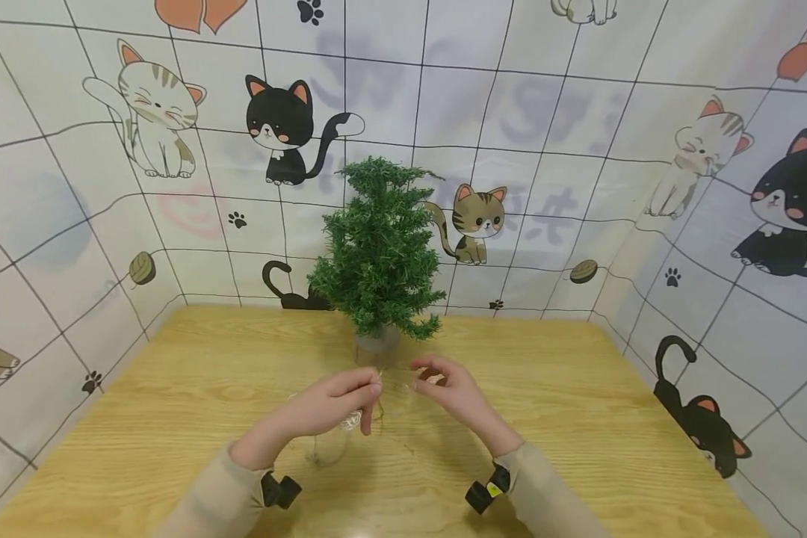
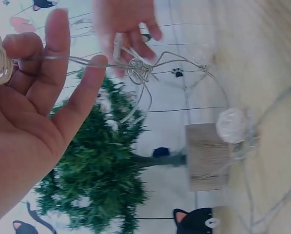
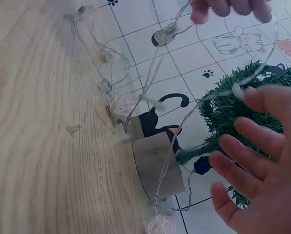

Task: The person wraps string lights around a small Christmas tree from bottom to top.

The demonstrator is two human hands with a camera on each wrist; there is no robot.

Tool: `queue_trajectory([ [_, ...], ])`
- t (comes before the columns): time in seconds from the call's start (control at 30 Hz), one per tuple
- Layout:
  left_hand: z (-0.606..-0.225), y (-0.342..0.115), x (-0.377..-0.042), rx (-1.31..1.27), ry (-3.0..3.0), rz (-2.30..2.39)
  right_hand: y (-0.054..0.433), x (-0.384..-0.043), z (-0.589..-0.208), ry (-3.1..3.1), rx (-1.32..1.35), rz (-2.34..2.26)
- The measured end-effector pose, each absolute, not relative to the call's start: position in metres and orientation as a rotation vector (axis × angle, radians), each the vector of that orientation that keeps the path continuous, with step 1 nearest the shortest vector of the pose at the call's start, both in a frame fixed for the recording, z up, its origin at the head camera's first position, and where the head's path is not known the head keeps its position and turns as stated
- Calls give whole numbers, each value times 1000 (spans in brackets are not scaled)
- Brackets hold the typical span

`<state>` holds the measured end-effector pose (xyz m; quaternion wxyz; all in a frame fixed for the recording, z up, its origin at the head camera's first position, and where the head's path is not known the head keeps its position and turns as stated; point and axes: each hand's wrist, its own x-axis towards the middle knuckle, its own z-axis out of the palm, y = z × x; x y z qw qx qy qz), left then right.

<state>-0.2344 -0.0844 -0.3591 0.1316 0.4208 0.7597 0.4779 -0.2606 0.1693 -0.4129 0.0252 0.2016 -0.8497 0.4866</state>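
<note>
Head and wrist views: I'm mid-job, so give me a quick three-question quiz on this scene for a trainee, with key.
1. True or false: the left hand and right hand lie flat on the wood-grain tabletop.
2. The artificial evergreen tree is: A) on its side, B) upright beyond the hands, C) upside down.
3. In the left wrist view, what thin thing crosses the left hand's fingers?

Key: 1. False. 2. B. 3. A wire string.

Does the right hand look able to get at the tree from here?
Probably yes: the right hand is on the near side of the tree, with nothing solid seen between them, though the thin wire close to its fingers might snag.
</note>
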Motion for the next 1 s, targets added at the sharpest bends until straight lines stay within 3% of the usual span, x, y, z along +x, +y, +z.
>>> queue_trajectory([
  [0.37,-339,-100,-231,1345,2266,1455,165,-266,-422,-2785,1058,1436],
  [0.67,-335,-107,-224,1394,2217,1472,157,-265,-423,-2656,914,1484],
  [1.0,-327,-111,-219,1480,2156,1544,151,-273,-422,-2726,1056,1383],
])
